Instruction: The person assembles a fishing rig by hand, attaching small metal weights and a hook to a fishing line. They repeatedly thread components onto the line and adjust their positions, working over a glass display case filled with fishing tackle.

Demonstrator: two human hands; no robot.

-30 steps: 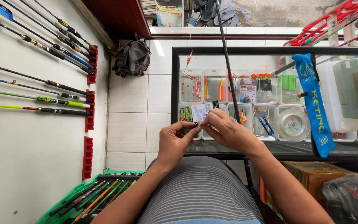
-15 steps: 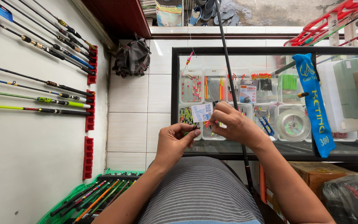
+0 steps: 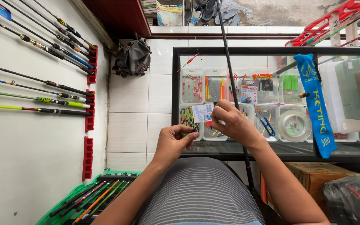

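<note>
My left hand (image 3: 175,141) is pinched shut on a tiny item at its fingertips, too small to name, in front of the glass display case (image 3: 176,104). My right hand (image 3: 232,123) is slightly higher and to the right, fingers closed on a small white and blue packet (image 3: 202,112). A thin fishing line seems to run up from my hands to a small red and green float (image 3: 188,61) hanging above. A long black fishing rod (image 3: 230,75) stands upright just behind my right hand and leans on my lap.
The case holds clear boxes of floats (image 3: 192,87), a line spool (image 3: 293,123) and blue clippers (image 3: 267,126). A blue cloth sleeve (image 3: 315,104) hangs on the case. Rods (image 3: 42,87) line the left wall in red racks; more rods (image 3: 92,200) in a green rack below. Cardboard box (image 3: 313,175) at right.
My right hand has lifted up and to the right, away from my left hand, taking the small packet with it. My left hand stays low with its pinch.
</note>
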